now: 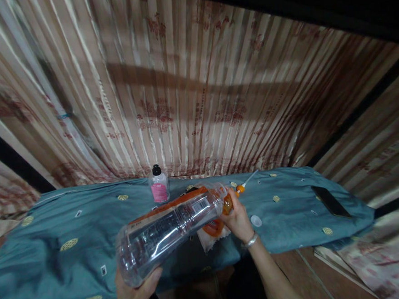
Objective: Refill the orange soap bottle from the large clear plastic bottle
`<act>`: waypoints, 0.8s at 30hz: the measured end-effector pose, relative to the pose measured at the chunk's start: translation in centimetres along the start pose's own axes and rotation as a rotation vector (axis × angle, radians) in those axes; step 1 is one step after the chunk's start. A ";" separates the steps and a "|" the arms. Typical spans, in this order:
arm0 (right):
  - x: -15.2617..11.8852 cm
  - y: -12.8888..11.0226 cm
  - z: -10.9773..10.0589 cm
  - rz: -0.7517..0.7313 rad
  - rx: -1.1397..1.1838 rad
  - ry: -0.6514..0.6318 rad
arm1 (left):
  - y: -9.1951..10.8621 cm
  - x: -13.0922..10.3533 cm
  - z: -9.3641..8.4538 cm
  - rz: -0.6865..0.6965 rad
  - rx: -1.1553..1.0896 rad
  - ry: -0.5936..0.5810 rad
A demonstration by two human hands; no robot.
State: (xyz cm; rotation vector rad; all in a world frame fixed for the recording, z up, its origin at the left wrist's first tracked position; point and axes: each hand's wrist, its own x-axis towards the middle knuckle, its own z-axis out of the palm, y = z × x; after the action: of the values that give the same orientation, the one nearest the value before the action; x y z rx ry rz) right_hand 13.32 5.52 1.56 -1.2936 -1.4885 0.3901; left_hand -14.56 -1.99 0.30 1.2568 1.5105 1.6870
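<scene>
My left hand point(137, 288) grips the base end of a large clear plastic bottle point(177, 226) with an orange label. The bottle is tilted, its neck pointing right and slightly up. My right hand point(237, 217) is closed around a small amber-coloured container point(227, 204) at the mouth of the large bottle; the fingers hide much of it. Whether the two touch I cannot tell. Just beyond the right hand lies an orange pump top point(240, 189) with a thin white tube. Under the bottle neck, partly hidden, is a white and orange packet point(214, 232).
A clear bottle with a pink label and black cap point(159, 188) stands at the back. A whitish round disc point(256, 220) lies right of my right hand. Farther right is a dark phone point(331, 201). The surface is a blue-green patterned cloth point(57, 268), with curtains point(182, 100) behind it.
</scene>
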 end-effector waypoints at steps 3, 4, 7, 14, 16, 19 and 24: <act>0.0 -0.3 0.0 0.018 0.012 0.003 | 0.3 0.1 0.0 -0.056 -0.051 0.005; 0.0 -0.4 0.0 0.023 0.017 0.001 | 0.3 0.1 0.0 -0.060 -0.054 0.011; 0.0 -0.5 -0.1 0.015 0.022 -0.015 | -0.1 0.4 -0.4 -0.073 -0.045 0.027; 0.1 -0.6 -0.1 -0.003 0.003 -0.018 | -2.2 1.9 -2.1 -0.091 -0.042 -0.086; 0.1 -0.7 -0.1 0.008 -0.001 -0.015 | -2.5 2.1 -2.5 -0.086 -0.035 -0.106; 0.1 -0.8 -0.1 0.021 0.001 -0.016 | -2.7 2.1 -2.6 -0.112 -0.042 -0.119; 0.2 -1.1 -0.2 0.028 0.013 -0.026 | -1.5 1.3 -1.6 -0.119 -0.043 -0.112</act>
State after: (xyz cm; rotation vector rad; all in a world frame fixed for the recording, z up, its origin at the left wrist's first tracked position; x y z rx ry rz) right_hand 13.02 5.23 2.58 -1.3049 -1.4889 0.4356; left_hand -16.83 -1.26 -0.67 1.1946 1.4461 1.5389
